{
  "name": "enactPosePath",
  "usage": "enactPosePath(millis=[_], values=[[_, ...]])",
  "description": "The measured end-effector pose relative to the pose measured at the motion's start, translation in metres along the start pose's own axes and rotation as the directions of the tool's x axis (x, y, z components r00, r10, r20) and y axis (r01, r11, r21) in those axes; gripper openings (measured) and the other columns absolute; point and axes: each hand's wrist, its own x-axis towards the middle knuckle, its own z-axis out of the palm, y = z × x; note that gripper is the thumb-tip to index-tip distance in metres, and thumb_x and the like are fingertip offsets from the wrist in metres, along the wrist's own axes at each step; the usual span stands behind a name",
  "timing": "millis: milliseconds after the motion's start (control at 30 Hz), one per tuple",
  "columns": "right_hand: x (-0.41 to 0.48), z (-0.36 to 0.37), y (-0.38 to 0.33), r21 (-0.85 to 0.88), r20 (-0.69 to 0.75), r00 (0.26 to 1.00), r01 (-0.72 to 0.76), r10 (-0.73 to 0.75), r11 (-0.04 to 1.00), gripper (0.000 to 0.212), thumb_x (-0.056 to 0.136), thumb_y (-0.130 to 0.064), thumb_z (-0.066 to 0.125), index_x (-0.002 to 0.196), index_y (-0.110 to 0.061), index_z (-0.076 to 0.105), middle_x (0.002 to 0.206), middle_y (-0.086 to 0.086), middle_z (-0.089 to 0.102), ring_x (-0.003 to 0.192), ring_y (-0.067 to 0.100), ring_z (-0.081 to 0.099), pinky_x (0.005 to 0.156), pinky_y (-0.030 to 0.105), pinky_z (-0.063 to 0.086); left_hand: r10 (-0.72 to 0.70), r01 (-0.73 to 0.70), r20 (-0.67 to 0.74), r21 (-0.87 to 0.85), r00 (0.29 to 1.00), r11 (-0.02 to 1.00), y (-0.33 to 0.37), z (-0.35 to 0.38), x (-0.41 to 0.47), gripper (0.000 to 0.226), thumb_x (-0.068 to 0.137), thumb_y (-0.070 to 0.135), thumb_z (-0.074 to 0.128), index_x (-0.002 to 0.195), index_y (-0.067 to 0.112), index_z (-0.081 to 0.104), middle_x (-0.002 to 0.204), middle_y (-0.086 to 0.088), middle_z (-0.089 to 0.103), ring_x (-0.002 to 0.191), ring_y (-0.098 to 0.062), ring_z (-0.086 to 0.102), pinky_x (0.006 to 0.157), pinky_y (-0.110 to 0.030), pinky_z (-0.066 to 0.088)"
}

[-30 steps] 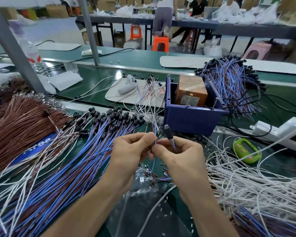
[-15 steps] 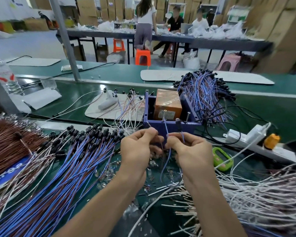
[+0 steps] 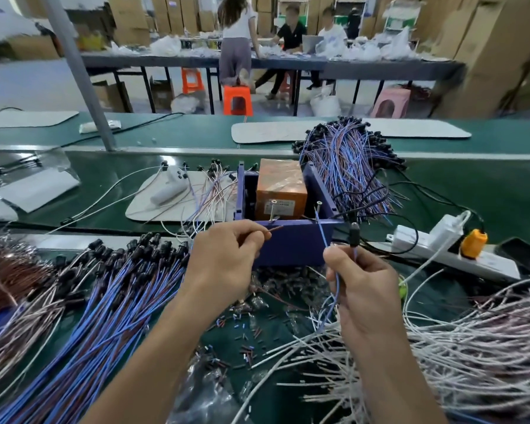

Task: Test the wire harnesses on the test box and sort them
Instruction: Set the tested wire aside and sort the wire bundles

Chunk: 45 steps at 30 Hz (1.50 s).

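Well left of my left grip, a fan of blue harnesses [image 3: 110,304] with black plugs lies on the green bench [image 3: 104,179]. My left grip [image 3: 224,266] pinches a brown lead [image 3: 273,229] between thumb and forefinger, its tip pointing right at the near rim of the blue test box [image 3: 291,246]. The box sits between and just beyond both grips. My right grip [image 3: 363,290] pinches a blue lead [image 3: 322,232] that rises to a screw post on that rim; I cannot tell whether it touches. A black plug [image 3: 354,232] stands just above this grip. To its right spreads a heap of white wires [image 3: 471,347].
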Motion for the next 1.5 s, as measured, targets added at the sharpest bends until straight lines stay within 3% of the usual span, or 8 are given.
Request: enactPosePath(millis=[100,200,367,600,800,967,1233,1500], values=[[0.002,-0.003,0.002,0.01,0.001,1.0,-0.019,0.019,1.0,0.027,0.086,-0.003,0.075,0.065,-0.02,0.077,0.058,0.001,0.058,0.055,0.012,0.052,0.06,0.023,0.045,0.058,-0.044,-0.095,0.147,0.994,0.988,-0.002,-0.001,0.002,0.031,0.096,0.033,0.07,0.069,0.048,0.067,0.068,0.034,0.066,0.068,0.009,0.063,0.052,-0.009,0.044],[0.002,-0.004,0.003,0.012,0.019,0.999,-0.027,0.027,1.0,0.028,0.087,-0.004,0.074,0.064,-0.021,0.076,0.058,0.001,0.058,0.055,0.011,0.052,0.059,0.021,0.046,0.122,-0.087,-0.138,0.239,0.983,0.967,-0.007,0.0,0.003,0.015,0.096,0.035,0.069,0.085,0.037,0.078,0.061,0.024,0.065,0.069,0.004,0.062,0.057,-0.012,0.041],[0.0,-0.004,0.003,0.01,0.053,0.998,-0.03,0.029,1.0,0.028,0.087,-0.005,0.074,0.064,-0.022,0.076,0.058,0.002,0.058,0.054,0.011,0.051,0.055,0.018,0.047,0.201,-0.158,-0.155,0.252,0.967,0.955,-0.006,0.001,0.005,0.013,0.098,0.033,0.067,0.093,0.033,0.08,0.059,0.025,0.061,0.081,0.01,0.059,0.054,-0.008,0.035],[-0.001,-0.003,0.004,-0.006,0.03,0.999,-0.028,0.028,1.0,0.031,0.087,-0.003,0.074,0.062,-0.022,0.077,0.057,0.001,0.059,0.055,0.011,0.053,0.062,0.024,0.046,0.222,-0.173,-0.191,0.243,0.956,0.954,-0.006,0.004,0.008,0.014,0.097,0.032,0.067,0.093,0.031,0.081,0.06,0.025,0.063,0.086,0.014,0.057,0.06,-0.005,0.042],[-0.001,-0.003,0.005,-0.02,0.027,0.999,-0.035,0.036,0.999,0.031,0.086,-0.003,0.074,0.062,-0.022,0.076,0.057,0.003,0.059,0.054,0.012,0.052,0.057,0.024,0.045,0.164,-0.108,-0.186,0.279,0.969,0.954,-0.007,0.006,0.01,0.015,0.094,0.035,0.068,0.085,0.033,0.079,0.056,0.025,0.061,0.064,0.006,0.059,0.051,-0.007,0.036],[0.0,-0.005,0.006,-0.026,0.018,0.999,-0.043,0.043,0.999,0.03,0.086,-0.004,0.075,0.061,-0.021,0.076,0.056,0.002,0.059,0.051,0.012,0.05,0.05,0.021,0.043,0.114,-0.066,-0.189,0.24,0.975,0.968,-0.008,0.008,0.012,0.03,0.093,0.035,0.069,0.063,0.033,0.069,0.061,0.032,0.062,0.074,0.01,0.06,0.06,-0.003,0.04],[0.0,-0.005,0.007,-0.063,-0.001,0.999,-0.039,0.039,0.997,0.028,0.085,-0.005,0.076,0.062,-0.021,0.077,0.056,0.003,0.06,0.05,0.011,0.051,0.049,0.02,0.044,0.106,-0.055,-0.208,0.238,0.972,0.97,-0.008,0.007,0.013,0.023,0.092,0.037,0.069,0.071,0.031,0.076,0.057,0.029,0.062,0.072,0.011,0.06,0.053,-0.004,0.041],[0.006,-0.008,0.009,-0.182,-0.13,0.99,0.024,-0.049,0.983,0.017,0.083,-0.005,0.08,0.068,-0.012,0.073,0.052,-0.002,0.06,0.045,0.008,0.051,0.046,0.016,0.041,0.112,-0.051,-0.205,0.28,0.972,0.959,-0.003,0.007,0.011,0.019,0.094,0.037,0.068,0.08,0.03,0.079,0.051,0.022,0.059,0.051,0.004,0.056,0.049,-0.006,0.03]])
